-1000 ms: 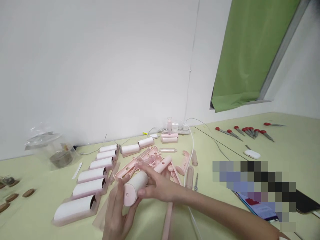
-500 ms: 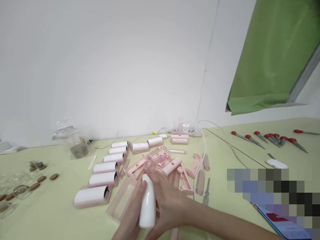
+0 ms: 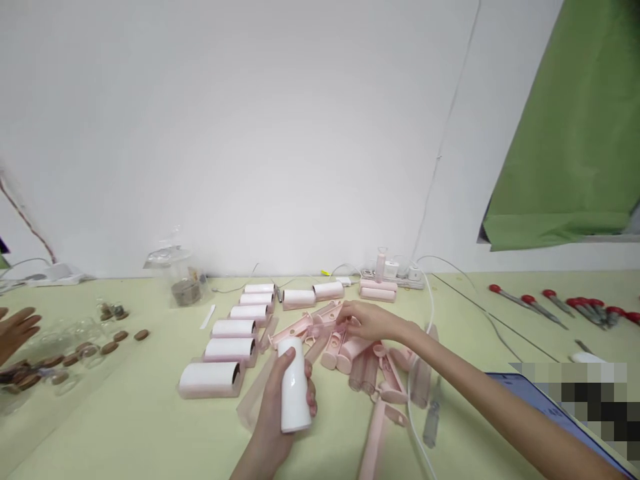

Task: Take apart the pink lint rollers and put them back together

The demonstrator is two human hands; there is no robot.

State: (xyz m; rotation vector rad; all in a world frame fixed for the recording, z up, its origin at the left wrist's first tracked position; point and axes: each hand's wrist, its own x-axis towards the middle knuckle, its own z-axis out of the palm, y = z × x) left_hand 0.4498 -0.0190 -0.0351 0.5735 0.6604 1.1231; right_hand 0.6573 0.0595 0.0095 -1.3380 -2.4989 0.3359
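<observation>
My left hand (image 3: 280,400) is wrapped around a smooth white roll (image 3: 295,393), held upright and slightly tilted above the table. Further forward, my right hand (image 3: 367,320) reaches over a heap of pink plastic parts (image 3: 353,347), fingers bent and close together. A translucent pink piece (image 3: 325,329) lies at its fingertips; what they grip is hidden. Left of the heap stands a row of white rolls in pink holders (image 3: 230,350). Clear pink tubes (image 3: 364,373) and a long pink handle part (image 3: 375,440) lie to the right and front.
Another person's hand (image 3: 17,330) is at the left edge, by clear glass pieces and cork lids (image 3: 110,347). A white cable (image 3: 413,407) crosses the right side. Red-tipped tools (image 3: 543,310), a phone (image 3: 530,393) and a power strip (image 3: 413,283) are also there.
My right hand has left the white roll and moved forward and right to the pink heap. My left hand keeps the roll. The view has turned left, and another person's hand shows.
</observation>
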